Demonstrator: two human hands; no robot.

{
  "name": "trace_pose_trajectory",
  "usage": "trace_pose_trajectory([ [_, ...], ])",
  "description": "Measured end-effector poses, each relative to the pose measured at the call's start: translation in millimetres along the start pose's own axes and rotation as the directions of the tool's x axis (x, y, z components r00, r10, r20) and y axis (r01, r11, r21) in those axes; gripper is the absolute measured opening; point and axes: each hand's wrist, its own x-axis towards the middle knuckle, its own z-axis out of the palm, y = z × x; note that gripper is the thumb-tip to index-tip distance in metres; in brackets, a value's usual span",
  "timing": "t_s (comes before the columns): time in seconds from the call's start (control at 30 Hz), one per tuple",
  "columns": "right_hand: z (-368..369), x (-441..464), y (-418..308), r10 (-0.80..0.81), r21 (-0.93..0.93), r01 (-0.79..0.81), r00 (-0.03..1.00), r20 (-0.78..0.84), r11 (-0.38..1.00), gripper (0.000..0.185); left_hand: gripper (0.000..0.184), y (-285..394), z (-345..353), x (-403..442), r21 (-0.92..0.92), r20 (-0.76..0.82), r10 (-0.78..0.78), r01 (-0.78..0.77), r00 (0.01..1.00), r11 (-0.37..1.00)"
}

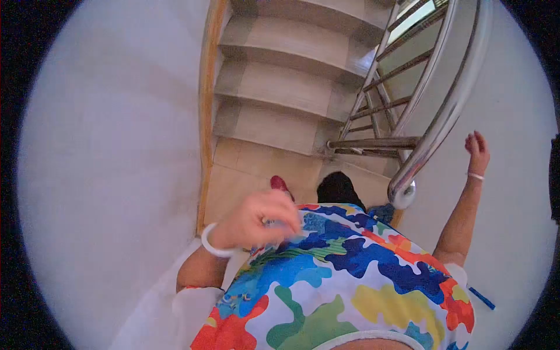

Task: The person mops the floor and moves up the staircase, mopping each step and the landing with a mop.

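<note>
My left hand, with a white bangle at its wrist, is raised in front of the multicoloured patterned shirt. Its fingers look bent, but motion smears them, and I cannot make out anything in them. My right hand is out to the side at the far right, beyond the metal handrail and apart from it. Its fingers are loosely bent with a small gap between them, and nothing shows in them. A thin pale band circles that wrist.
Tiled stairs rise ahead from a tiled landing. A white wall with wooden trim runs along the left. Metal railing bars line the right. A red shoe and a dark trouser leg show below the shirt.
</note>
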Motion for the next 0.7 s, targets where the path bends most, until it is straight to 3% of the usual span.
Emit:
trace_pose_trajectory([
  [0.03, 3.9, 13.0, -23.8, -0.040, -0.042, 0.040, 0.999, -0.004, 0.998, 0.030, 0.018, 20.6, 0.8, 22.9, -0.119, 0.149, 0.215, -0.198, 0.965, 0.973],
  [0.07, -13.3, 10.3, -26.0, -0.068, -0.025, 0.067, 0.998, -0.020, 0.997, 0.030, 0.021, 35.4, 43.0, 27.8, -0.251, 0.255, 0.354, -0.292, 0.900, 0.923],
  [0.1, 3.5, 21.0, -56.5, -0.150, -0.016, 0.150, 0.989, -0.019, 0.989, 0.031, 0.025, 48.7, 36.1, 31.9, -0.415, 0.325, 0.499, -0.353, 0.803, 0.838],
  [0.17, 15.0, 47.7, -101.1, -0.239, -0.005, 0.239, 0.971, -0.019, 0.971, 0.031, 0.029, 75.8, 48.4, 46.1, -0.591, 0.317, 0.633, -0.374, 0.707, 0.715],
  [0.2, 22.9, 58.5, -125.4, -0.277, -0.023, 0.276, 0.960, -0.036, 0.961, 0.031, 0.029, 87.7, 58.4, 44.6, -0.590, 0.316, 0.643, -0.387, 0.697, 0.709],
  [0.27, 23.9, 66.7, -157.3, -0.322, -0.042, 0.319, 0.943, -0.089, 0.947, 0.031, 0.022, 103.1, 73.0, 37.5, -0.718, -0.073, 0.624, -0.476, 0.778, 0.509],
  [0.3, 20.5, 44.7, -145.0, -0.356, -0.043, 0.354, 0.928, -0.109, 0.934, 0.031, 0.022, 92.0, 75.6, 25.9, -0.719, -0.047, 0.626, -0.461, 0.779, 0.520],
  [0.37, 0.9, 29.0, -140.1, -0.425, -0.056, 0.422, 0.895, -0.138, 0.905, 0.030, 0.018, 76.1, 78.8, 30.1, -0.660, 0.186, 0.750, -0.485, 0.634, 0.574],
  [0.57, -28.0, 11.2, -129.5, -0.387, 0.069, 0.405, 0.903, -0.185, 0.912, 0.036, 0.023, 106.7, 115.8, 54.3, -0.650, 0.291, 0.694, -0.397, 0.659, 0.649],
  [0.63, -25.5, 16.0, -126.0, -0.261, 0.242, 0.285, 0.957, -0.129, 0.927, 0.044, 0.028, 108.3, 114.0, 66.6, -0.605, 0.452, 0.668, -0.348, 0.591, 0.716],
  [0.67, -23.5, 22.4, -123.7, -0.207, 0.235, 0.230, 0.971, -0.118, 0.945, 0.050, 0.033, 109.5, 111.3, 68.6, -0.567, 0.559, 0.637, -0.315, 0.530, 0.761],
  [0.7, -21.4, 27.7, -121.1, -0.152, 0.224, 0.171, 0.983, -0.101, 0.959, 0.056, 0.037, 112.9, 112.3, 67.3, -0.563, 0.548, 0.633, -0.318, 0.547, 0.763],
])
